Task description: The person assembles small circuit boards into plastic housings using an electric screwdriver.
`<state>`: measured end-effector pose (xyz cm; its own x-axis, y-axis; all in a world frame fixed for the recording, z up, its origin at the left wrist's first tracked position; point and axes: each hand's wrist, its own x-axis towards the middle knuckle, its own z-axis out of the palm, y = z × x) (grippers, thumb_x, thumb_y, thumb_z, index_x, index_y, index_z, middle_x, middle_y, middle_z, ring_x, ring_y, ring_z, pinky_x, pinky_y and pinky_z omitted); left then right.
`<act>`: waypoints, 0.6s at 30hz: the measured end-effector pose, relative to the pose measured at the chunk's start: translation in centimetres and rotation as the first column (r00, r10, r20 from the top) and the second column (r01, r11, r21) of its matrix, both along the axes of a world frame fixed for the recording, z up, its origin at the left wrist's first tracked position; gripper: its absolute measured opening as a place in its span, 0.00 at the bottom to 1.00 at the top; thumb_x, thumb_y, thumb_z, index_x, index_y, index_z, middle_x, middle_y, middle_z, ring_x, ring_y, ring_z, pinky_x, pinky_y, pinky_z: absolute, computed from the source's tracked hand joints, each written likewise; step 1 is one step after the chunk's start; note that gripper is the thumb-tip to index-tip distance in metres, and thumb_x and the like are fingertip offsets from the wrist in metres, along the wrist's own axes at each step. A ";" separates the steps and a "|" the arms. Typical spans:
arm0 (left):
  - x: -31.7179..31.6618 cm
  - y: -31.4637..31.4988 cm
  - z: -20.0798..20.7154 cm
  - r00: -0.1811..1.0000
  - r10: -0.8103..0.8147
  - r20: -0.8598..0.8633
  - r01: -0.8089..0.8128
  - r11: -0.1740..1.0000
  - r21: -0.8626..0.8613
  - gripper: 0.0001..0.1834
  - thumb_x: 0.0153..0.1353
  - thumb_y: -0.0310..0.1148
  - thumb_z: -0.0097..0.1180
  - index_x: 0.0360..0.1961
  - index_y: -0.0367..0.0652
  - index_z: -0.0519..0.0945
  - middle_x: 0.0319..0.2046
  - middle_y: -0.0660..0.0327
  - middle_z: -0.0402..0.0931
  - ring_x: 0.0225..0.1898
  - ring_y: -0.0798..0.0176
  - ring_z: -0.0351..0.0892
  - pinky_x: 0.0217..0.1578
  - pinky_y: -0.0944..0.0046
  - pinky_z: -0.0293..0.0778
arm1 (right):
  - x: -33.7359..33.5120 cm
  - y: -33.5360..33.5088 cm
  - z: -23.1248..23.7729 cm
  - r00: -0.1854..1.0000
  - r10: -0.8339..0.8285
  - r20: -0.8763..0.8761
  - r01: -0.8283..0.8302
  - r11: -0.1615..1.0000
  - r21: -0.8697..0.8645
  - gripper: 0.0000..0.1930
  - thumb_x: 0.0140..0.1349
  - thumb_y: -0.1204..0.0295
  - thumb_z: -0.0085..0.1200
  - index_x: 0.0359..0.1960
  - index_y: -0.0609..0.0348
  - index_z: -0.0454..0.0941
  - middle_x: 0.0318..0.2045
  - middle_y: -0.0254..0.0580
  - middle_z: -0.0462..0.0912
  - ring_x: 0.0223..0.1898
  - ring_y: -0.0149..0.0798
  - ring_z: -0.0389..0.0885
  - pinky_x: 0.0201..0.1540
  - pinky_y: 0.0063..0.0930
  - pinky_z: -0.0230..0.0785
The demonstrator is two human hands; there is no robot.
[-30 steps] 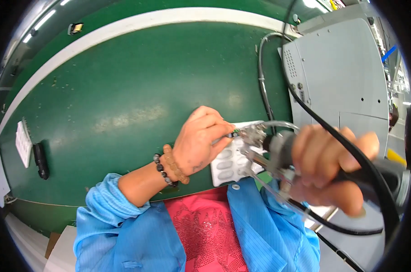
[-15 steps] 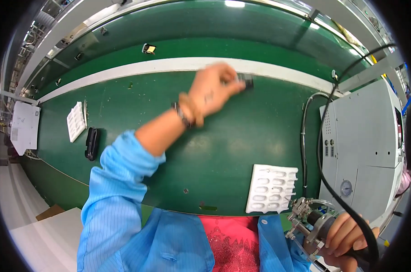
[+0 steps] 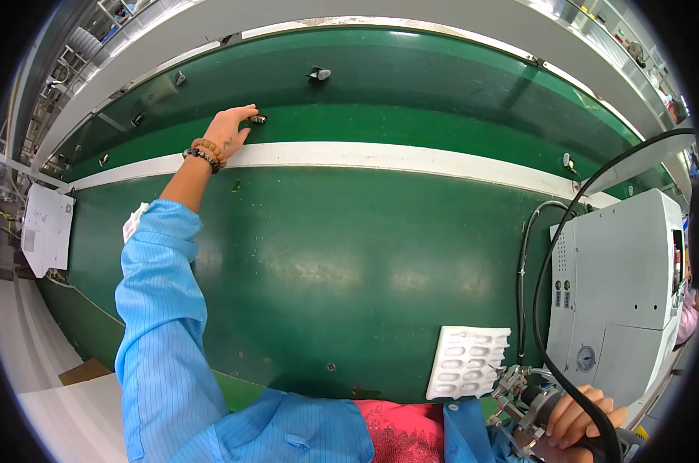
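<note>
Stretched out to the far left, my left hand is over the green strip beyond the white ledge. Its thumb and fingers are spread around a small black-and-yellow part, at or against the fingertips. At the lower right, my right hand is wrapped around a metal hand tool with a dark cylindrical body and metal fittings. A thick black cable loops down past this hand. Left of the tool lies a white moulded tray with rows of oval hollows.
Beyond the white ledge, a small grey-and-black part and several others lie spread out. A grey machine with a gauge stands right; a white box stands far left. Another white tray is partly behind my left sleeve.
My left hand has swung left from the middle of the ledge to the black-and-yellow part. The dark piece at its fingertips has left them; a grey-and-black part now shows on the strip. View tilted up.
</note>
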<state>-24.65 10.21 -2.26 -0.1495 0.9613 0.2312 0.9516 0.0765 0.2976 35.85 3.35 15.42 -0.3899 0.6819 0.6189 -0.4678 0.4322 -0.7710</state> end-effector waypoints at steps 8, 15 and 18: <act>1.3 1.3 -0.1 0.951 0.174 0.255 -0.219 0.962 0.163 0.17 0.54 0.24 0.64 0.46 0.40 0.78 0.36 0.54 0.82 0.38 0.58 0.82 0.44 0.63 0.76 | -0.2 -0.5 0.0 0.996 -0.085 -0.021 0.085 0.996 0.017 0.18 0.57 0.62 0.64 0.30 0.56 0.66 0.17 0.32 0.72 0.15 0.27 0.72 0.17 0.18 0.67; 24.0 -5.1 8.0 0.613 -0.166 0.772 0.099 0.986 0.132 0.13 0.57 0.22 0.61 0.45 0.35 0.80 0.41 0.62 0.80 0.42 0.68 0.76 0.46 0.67 0.72 | 0.2 0.8 0.1 0.997 0.070 -0.024 -0.070 0.997 -0.031 0.16 0.54 0.67 0.69 0.31 0.58 0.71 0.19 0.37 0.77 0.18 0.33 0.78 0.25 0.27 0.75; 31.0 -7.1 8.1 0.657 -0.377 0.653 0.420 0.902 0.099 0.13 0.53 0.23 0.63 0.42 0.38 0.81 0.37 0.52 0.81 0.38 0.55 0.81 0.42 0.63 0.75 | 0.5 0.6 1.2 0.996 0.081 0.034 -0.078 0.993 -0.085 0.17 0.54 0.66 0.69 0.30 0.59 0.71 0.19 0.38 0.77 0.17 0.34 0.77 0.23 0.27 0.74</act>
<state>6.37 3.12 5.86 0.1607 0.9721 0.1706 0.4704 -0.2274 0.8526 36.31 3.93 16.58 -0.4664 0.6967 0.5450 -0.4685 0.3280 -0.8203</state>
